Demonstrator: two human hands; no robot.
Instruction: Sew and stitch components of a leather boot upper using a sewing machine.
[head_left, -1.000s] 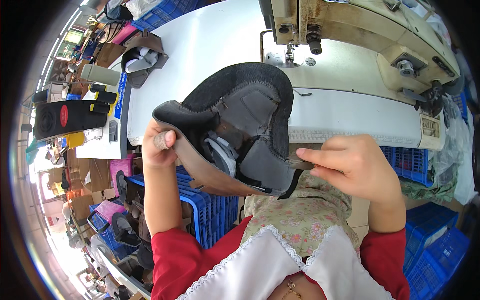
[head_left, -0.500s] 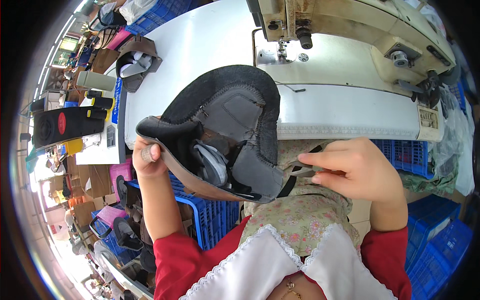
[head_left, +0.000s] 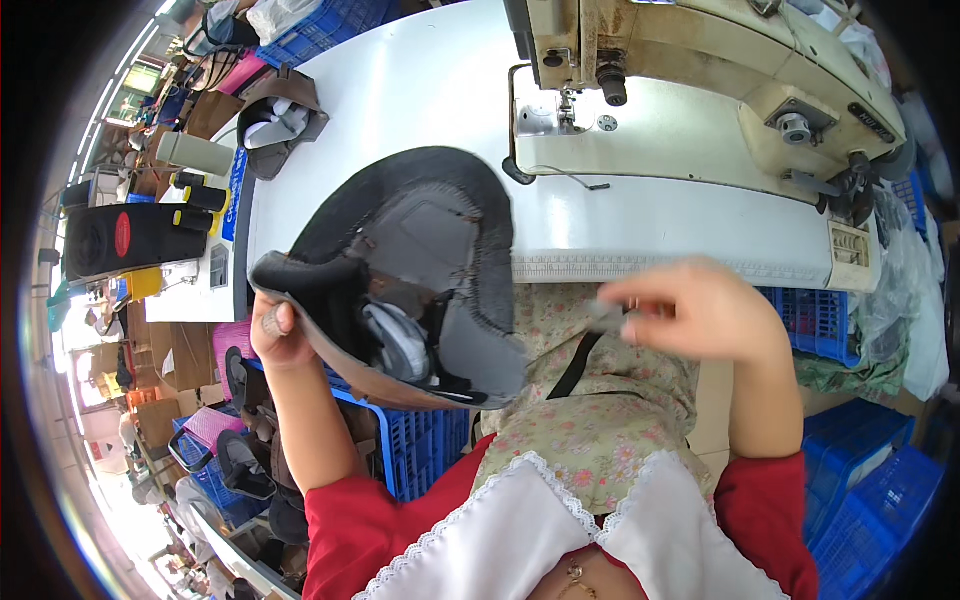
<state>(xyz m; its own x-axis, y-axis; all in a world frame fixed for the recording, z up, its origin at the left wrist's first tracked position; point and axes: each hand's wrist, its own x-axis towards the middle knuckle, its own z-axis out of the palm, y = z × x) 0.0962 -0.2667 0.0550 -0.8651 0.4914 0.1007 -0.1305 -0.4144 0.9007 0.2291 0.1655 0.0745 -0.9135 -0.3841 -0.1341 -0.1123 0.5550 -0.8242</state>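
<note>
My left hand (head_left: pixel 280 335) grips the left edge of a large black and grey shoe upper (head_left: pixel 420 260) with a tan lining rim, held tilted over my lap and the table's front edge. My right hand (head_left: pixel 700 310) is off the upper, to its right, and blurred by motion. Its fingers are pinched on a small grey piece (head_left: pixel 605 312) that I cannot identify. A thin black strap (head_left: pixel 572 368) hangs below that hand against my floral apron.
A beige sewing machine (head_left: pixel 700 80) stands on the white table (head_left: pixel 400 90) straight ahead. Another shoe upper (head_left: pixel 280 120) lies at the table's far left. Blue crates (head_left: pixel 420 445) with shoe parts sit below left, and more blue crates (head_left: pixel 870 480) at right.
My right hand has let go of the upper's right edge and pulled away to the right. My left hand has lowered slightly with the upper, which now sits lower in view.
</note>
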